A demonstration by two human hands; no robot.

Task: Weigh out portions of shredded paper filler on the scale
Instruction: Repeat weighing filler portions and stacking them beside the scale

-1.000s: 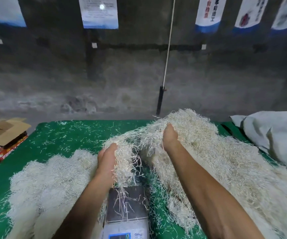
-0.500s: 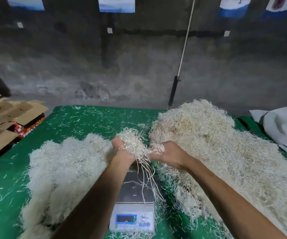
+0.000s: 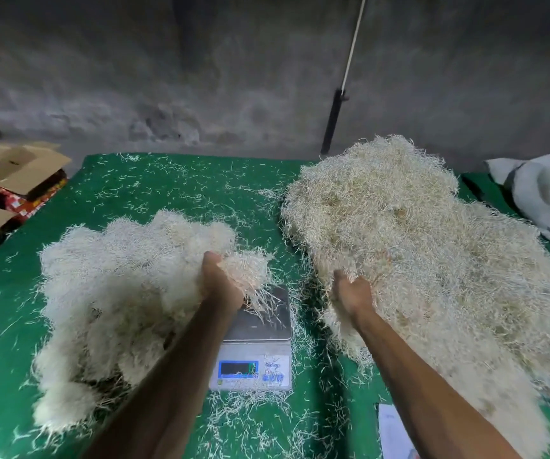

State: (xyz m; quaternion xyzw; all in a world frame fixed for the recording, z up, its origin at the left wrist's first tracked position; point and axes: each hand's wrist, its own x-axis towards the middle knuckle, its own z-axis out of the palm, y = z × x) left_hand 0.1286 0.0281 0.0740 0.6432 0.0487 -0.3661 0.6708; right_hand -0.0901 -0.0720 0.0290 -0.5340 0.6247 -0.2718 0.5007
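A left hand [image 3: 222, 286] clutches a tuft of pale shredded paper filler [image 3: 245, 270] above the bare steel-topped digital scale [image 3: 260, 323], unweighed, while the right hand [image 3: 353, 293] digs, fingers hidden, into the large straw-coloured pile [image 3: 432, 260].

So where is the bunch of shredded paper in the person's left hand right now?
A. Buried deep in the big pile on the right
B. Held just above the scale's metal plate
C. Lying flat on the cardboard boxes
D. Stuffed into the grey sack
B: the left hand grips a clump of shredded paper over the scale, strands dangling toward its plate.
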